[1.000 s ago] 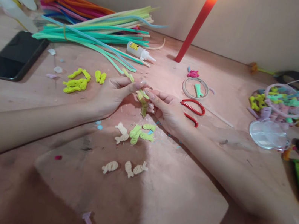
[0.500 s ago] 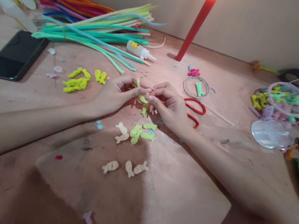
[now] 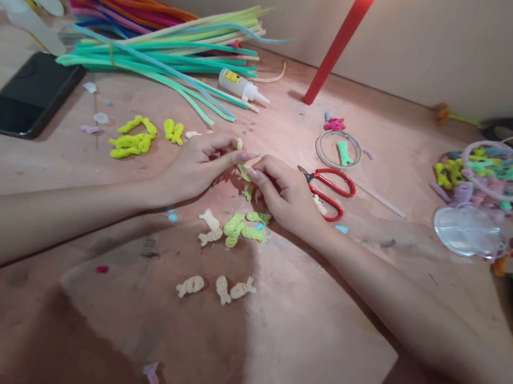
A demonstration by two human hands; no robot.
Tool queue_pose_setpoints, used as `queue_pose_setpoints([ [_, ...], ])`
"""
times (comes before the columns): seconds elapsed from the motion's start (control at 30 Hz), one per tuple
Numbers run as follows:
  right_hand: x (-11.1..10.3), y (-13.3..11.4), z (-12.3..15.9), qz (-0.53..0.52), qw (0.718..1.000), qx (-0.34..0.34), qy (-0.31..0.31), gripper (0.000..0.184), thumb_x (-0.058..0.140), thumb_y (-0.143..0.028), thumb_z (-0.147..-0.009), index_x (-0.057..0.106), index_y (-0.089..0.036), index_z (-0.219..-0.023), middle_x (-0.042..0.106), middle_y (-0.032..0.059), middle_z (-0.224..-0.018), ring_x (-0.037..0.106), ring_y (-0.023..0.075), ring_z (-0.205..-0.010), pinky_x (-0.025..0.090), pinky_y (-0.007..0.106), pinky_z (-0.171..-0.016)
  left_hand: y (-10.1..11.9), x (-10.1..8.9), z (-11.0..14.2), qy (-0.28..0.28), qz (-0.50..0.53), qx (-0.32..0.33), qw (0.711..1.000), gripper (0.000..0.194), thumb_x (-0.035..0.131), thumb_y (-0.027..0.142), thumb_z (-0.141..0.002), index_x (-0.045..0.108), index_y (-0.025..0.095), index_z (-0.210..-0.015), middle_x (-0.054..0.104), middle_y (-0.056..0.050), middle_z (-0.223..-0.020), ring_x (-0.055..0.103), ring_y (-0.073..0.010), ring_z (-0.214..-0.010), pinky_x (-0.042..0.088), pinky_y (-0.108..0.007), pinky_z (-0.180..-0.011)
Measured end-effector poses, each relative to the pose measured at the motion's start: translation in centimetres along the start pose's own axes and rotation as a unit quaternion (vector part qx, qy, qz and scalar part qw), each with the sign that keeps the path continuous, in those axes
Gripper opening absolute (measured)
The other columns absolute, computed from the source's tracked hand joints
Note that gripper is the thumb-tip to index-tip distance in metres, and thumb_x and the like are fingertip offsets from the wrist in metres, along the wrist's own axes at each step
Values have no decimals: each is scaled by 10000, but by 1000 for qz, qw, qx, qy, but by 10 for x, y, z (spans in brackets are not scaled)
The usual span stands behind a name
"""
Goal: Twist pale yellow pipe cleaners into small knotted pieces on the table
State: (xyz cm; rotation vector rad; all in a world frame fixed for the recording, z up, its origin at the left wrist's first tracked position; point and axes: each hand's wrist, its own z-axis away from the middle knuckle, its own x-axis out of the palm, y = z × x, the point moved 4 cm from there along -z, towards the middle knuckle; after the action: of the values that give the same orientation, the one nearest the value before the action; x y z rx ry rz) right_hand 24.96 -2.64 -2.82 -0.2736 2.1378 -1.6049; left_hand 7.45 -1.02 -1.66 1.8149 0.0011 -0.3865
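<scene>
My left hand (image 3: pixel 199 164) and my right hand (image 3: pixel 286 190) meet at the table's middle, fingers pinched together on a small pale-green twisted pipe-cleaner piece (image 3: pixel 244 172). Most of that piece is hidden between the fingertips. Just below the hands lie several finished twists, light green (image 3: pixel 243 227) and cream (image 3: pixel 209 227), with three more cream ones (image 3: pixel 215 289) nearer me. Red-handled scissors (image 3: pixel 330 191) lie right beside my right hand.
A lit red candle (image 3: pixel 342 39) stands at the back. A bundle of coloured pipe cleaners (image 3: pixel 162 48) and a glue bottle (image 3: pixel 242 87) lie back left, a black phone (image 3: pixel 31 93) far left, yellow twists (image 3: pixel 135 139) left. Clear lid (image 3: pixel 466 230) and coloured pieces (image 3: pixel 496 173) sit right.
Both hands have dropped lower toward the table and closed tighter on the green piece, which hung more visibly before. The scissors' blades now show beside the right hand.
</scene>
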Motion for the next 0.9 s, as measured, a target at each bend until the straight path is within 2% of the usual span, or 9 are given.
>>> queue_pose_setpoints([
  [0.1, 0, -1, -1, 27, 999, -41, -22, 490, 549, -624, -1149, 529, -263, -818, 604, 25, -792, 589, 213, -849, 470, 348, -787, -4, 1, 1, -1, 24, -20, 1000, 589, 849, 738, -923, 644, 226, -715, 536, 32, -579, 428, -115, -492, 277, -304, -483],
  [0.27, 1, -2, -2, 69, 992, -100, -45, 449, 499, -528, -1181, 521, -252, -828, 601, 9, -791, 582, 189, -799, 469, 349, -821, -10, 0, 3, 14, 28, -16, 999, 589, 843, 756, -919, 648, 232, -736, 595, 14, -643, 488, -132, -551, 349, -318, -539],
  [0.4, 2, -5, 0, 71, 990, -108, -54, 472, 455, -549, -1198, 495, -259, -828, 612, 10, -791, 589, 186, -784, 487, 348, -827, -5, 0, 3, -18, -27, -1, 999, 644, 744, 802, -981, 590, 234, -720, 547, 18, -613, 478, -149, -581, 346, -322, -581],
  [0.5, 1, -7, 1, 81, 990, -115, -28, 478, 465, -570, -1197, 491, -263, -832, 610, 19, -818, 589, 196, -816, 493, 352, -844, 2, -1, 2, -20, -67, 26, 997, 706, 669, 835, -1013, 531, 226, -685, 496, 16, -619, 449, -155, -612, 347, -329, -619],
  [0.6, 0, -8, 0, 87, 986, -142, -17, 430, 488, -475, -1205, 492, -257, -834, 591, 14, -825, 574, 188, -812, 481, 340, -830, 4, -1, 1, -8, -72, 30, 997, 726, 629, 849, -1027, 499, 224, -681, 455, 23, -626, 407, -152, -608, 332, -335, -626],
  [0.73, 2, -7, 1, 105, 974, -191, -55, 365, 480, -358, -1197, 493, -251, -849, 578, 9, -818, 544, 172, -781, 457, 314, -771, 5, 1, 3, -11, -73, 30, 997, 701, 645, 808, -1041, 508, 221, -682, 471, 13, -669, 415, -162, -658, 338, -335, -654],
  [0.9, 4, -7, 5, 116, 969, -199, -89, 320, 472, -303, -1193, 478, -254, -877, 571, 6, -843, 530, 157, -772, 459, 294, -762, 4, 4, 3, -30, -28, 32, 999, 673, 741, 771, -1001, 564, 215, -666, 463, 19, -644, 394, -154, -638, 334, -338, -652],
])
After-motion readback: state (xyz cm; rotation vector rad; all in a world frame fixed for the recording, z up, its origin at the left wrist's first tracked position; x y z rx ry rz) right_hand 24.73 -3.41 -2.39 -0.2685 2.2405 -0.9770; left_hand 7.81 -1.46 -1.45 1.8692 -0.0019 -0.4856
